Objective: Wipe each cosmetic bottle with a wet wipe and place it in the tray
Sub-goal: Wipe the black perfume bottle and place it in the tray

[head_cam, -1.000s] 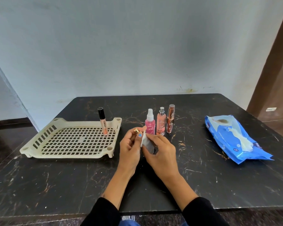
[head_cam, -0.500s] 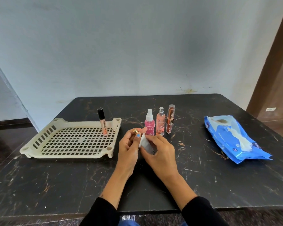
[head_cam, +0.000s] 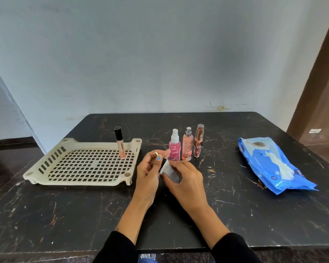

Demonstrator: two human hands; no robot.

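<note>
My left hand (head_cam: 147, 173) grips a small dark bottle with a gold cap (head_cam: 156, 153), mostly hidden by fingers. My right hand (head_cam: 186, 179) presses a white wet wipe (head_cam: 168, 170) against the bottle's body. A cream slotted tray (head_cam: 46, 173) lies to the left, with a lip gloss tube (head_cam: 120, 143) standing upright at its back right. Behind my hands stand a pink spray bottle (head_cam: 174, 147), a peach spray bottle (head_cam: 187, 147) and a copper-capped tube (head_cam: 198, 141) in a row on the table.
A blue pack of wet wipes (head_cam: 273, 164) lies on the right side of the black marble table (head_cam: 65, 215). A pale wall stands behind the table, and a brown door frame (head_cam: 315, 92) is at the far right.
My right hand has slid the wipe down along the bottle, exposing a bit of its dark body below the cap. Everything else stays in place.
</note>
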